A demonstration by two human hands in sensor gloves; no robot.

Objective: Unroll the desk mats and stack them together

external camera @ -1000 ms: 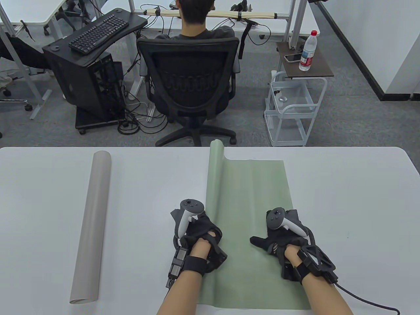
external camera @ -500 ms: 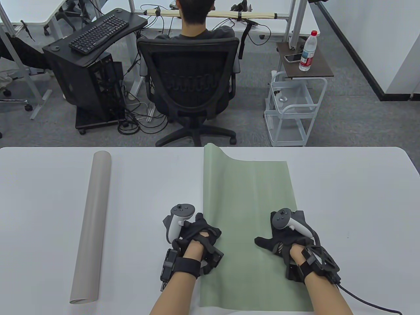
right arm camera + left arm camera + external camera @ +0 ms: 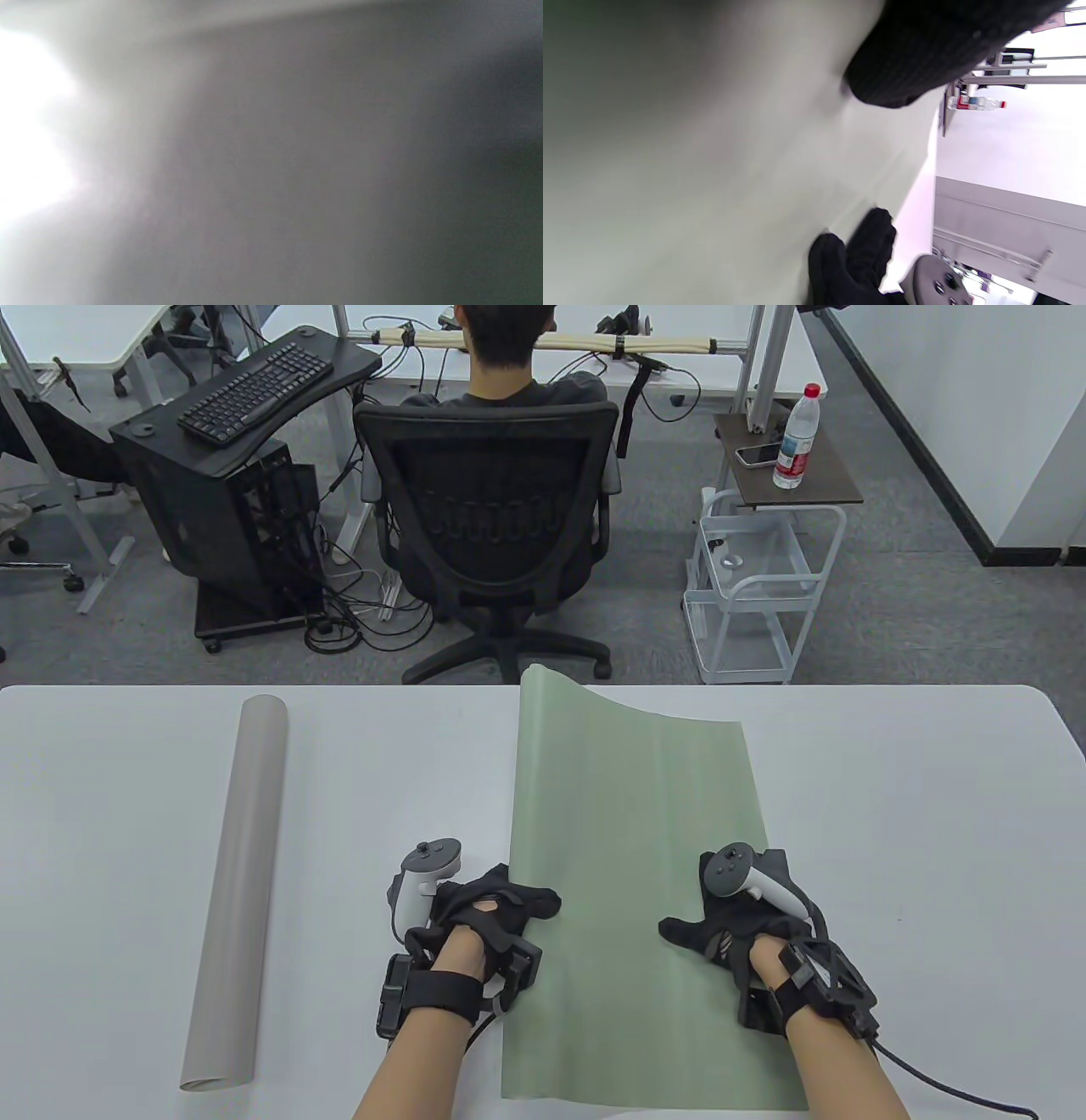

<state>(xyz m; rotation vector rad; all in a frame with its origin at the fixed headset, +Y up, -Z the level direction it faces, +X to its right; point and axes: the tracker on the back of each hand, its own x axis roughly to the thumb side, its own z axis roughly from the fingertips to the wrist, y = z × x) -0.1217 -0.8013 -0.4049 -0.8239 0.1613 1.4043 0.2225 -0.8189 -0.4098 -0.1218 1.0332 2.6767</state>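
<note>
Now the green mat (image 3: 628, 891) is pressed flat by both hands (fingers relaxed, nothing gripped); the grey roll (image 3: 237, 891) is tackled next.

free: table (image 3: 891, 814) right of green mat (image 3: 628, 848) | obstacle: grey roll (image 3: 237, 891) left

Green desk mat (image 3: 632, 891): unrolled, lying flat at table centre-right, far-left corner curled upward. Grey desk mat (image 3: 236, 891): fully rolled into a tube, lying lengthwise at left, well apart from the green mat.
</note>
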